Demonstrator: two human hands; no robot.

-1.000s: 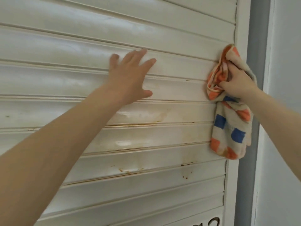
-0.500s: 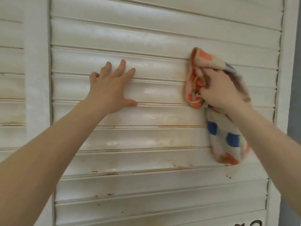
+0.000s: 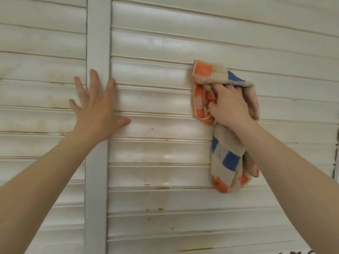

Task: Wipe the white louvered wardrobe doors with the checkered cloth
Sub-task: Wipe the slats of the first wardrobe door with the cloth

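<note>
White louvered wardrobe doors (image 3: 157, 99) fill the view, their slats streaked with brownish stains and rust-coloured specks. My right hand (image 3: 229, 107) grips the bunched checkered cloth (image 3: 225, 162), orange, blue and cream, and holds it against the right door's slats. A long tail of the cloth hangs down below my wrist. My left hand (image 3: 97, 110) lies flat with fingers spread, over the vertical stile (image 3: 98, 43) between the two doors.
The left door's slats (image 3: 40, 92) show at the left of the stile. The right door's frame edge (image 3: 335, 162) is just visible at the far right. Dark ornament tips (image 3: 293, 252) peek in at the bottom right.
My right hand has swept the cloth leftwards along the slats, away from the door's right edge. My left hand has slid left too, from the right door's slats onto the stile.
</note>
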